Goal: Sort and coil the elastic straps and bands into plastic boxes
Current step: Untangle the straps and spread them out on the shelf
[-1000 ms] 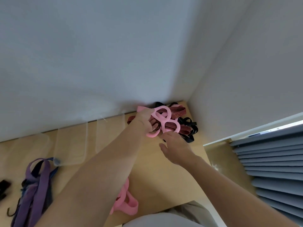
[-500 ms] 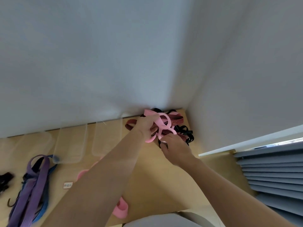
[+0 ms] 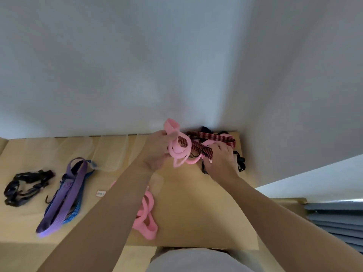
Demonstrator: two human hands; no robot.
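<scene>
Two hands meet over the far part of the wooden table, toward one o'clock. The left hand is clenched round a looped pink band, lifted clear of the tabletop, with one end sticking up at twelve o'clock of the fist. The right hand sits at three o'clock of that band, fingers bent down onto a red-and-black striped strap; whether it pinches the strap or only presses it, I cannot tell. Black straps lie tangled just beside that hand, against the corner of the wall. Clear plastic boxes stand along the far edge at eleven o'clock. A second pink band lies at six o'clock, partly under the left forearm. At nine o'clock lie a purple strap over a blue strap, with a black strap pile further out; a small white label rests between the purple strap and the forearm.
</scene>
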